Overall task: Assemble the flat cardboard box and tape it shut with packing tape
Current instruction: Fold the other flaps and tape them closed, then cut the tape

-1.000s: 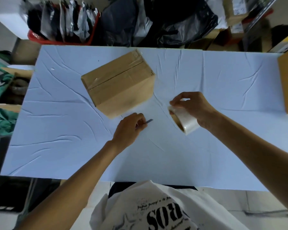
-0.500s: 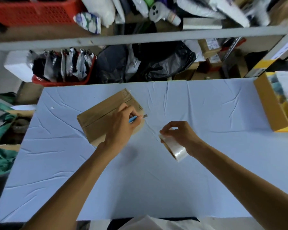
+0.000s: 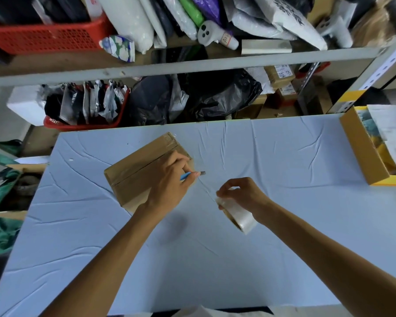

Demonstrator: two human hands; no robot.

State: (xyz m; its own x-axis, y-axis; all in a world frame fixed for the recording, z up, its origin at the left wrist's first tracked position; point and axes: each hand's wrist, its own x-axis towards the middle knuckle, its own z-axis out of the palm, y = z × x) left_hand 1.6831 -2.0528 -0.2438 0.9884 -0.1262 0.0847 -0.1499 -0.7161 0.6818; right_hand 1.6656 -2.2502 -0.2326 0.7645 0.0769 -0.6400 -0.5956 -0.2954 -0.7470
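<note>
Cardboard box (image 3: 137, 170) taped on top, left hand (image 3: 169, 186) gripping blue cutter (image 3: 187, 175) at its 3 o'clock, right hand (image 3: 242, 193) holding tape roll (image 3: 240, 216), shelf parcel labels (image 3: 284, 77) unreadable.

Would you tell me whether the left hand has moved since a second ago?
Yes: the left hand moved from just short of the box to over its right end.

brown cardboard box (image 3: 137, 170), blue-handled knife (image 3: 188, 176), pale blue tablecloth (image 3: 215, 259)

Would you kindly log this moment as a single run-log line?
left hand: grips blue knife | right hand: holds packing tape roll | cardboard box: closed, on table
</note>
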